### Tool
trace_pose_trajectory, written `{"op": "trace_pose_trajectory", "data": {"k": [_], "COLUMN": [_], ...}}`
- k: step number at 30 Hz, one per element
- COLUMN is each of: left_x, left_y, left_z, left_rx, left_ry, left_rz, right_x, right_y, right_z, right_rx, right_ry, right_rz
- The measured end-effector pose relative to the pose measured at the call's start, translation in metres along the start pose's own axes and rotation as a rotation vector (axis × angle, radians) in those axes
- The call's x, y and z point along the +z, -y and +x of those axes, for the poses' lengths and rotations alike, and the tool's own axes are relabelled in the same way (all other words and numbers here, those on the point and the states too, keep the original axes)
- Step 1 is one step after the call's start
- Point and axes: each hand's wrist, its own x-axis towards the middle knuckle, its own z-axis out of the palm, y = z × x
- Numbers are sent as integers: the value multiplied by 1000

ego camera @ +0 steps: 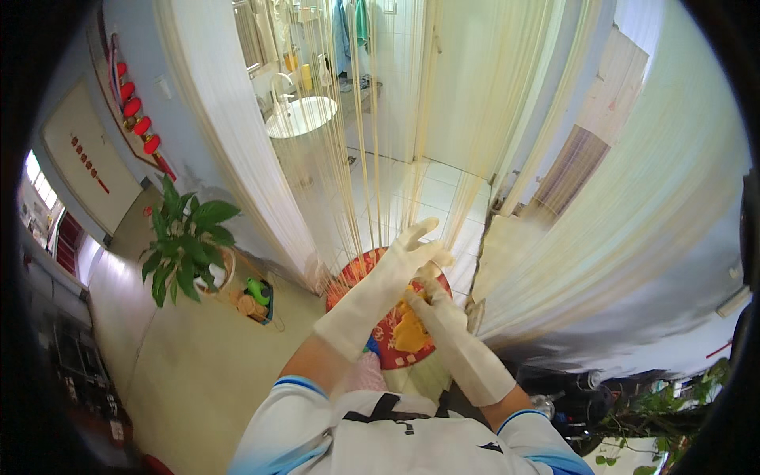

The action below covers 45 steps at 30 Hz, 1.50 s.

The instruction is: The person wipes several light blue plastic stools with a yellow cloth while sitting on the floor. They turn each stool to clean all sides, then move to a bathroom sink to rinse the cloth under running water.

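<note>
White rubber gloves cover both hands and forearms. My left hand (415,246) reaches forward among the strands of a pale string curtain (362,148), its fingers apart. Just right of it, my right hand (432,294) has its fingers bent around or against part of a yellow cloth (411,332); how firmly it grips is hard to tell. The cloth hangs or lies over a round red patterned mat (350,270) on the floor at the doorway.
A leafy potted plant (193,243) and a small box with a green bottle (258,292) stand at left. Beyond the curtain are a white washbasin (306,116) and a tiled floor (439,175). Another pale curtain (641,196) spreads at right, above dark clutter and foliage.
</note>
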Motion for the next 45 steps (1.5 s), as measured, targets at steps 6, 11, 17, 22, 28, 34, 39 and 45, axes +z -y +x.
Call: {"op": "trace_pose_trajectory", "data": {"k": [6, 11, 17, 22, 28, 34, 39, 45], "left_x": [-153, -308, -314, -385, -363, -384, -434, -511], "left_y": [-44, -65, -79, -61, -42, 3, 39, -147], "left_z": [128, 180, 251, 278, 356, 510, 632, 713], "left_rx": [196, 581, 243, 341, 145, -79, 152, 93], "left_ry": [-441, -787, -843, -1038, -1330, -947, -463, -128], "left_rz": [313, 0, -143, 201, -196, -287, -637, -421], "right_x": [-43, -172, -143, -157, -129, -103, -65, -6], "right_y": [-52, -76, -67, -33, 92, 247, 319, 377], "right_z": [208, 294, 459, 613, 752, 824, 885, 997], "right_rx": [-130, -125, -44, -61, -43, -22, -10, -241], "right_ry": [-278, -881, -766, -384, -188, 204, 345, 278], "right_rz": [519, 921, 963, 933, 921, 925, 1007, 457]}}
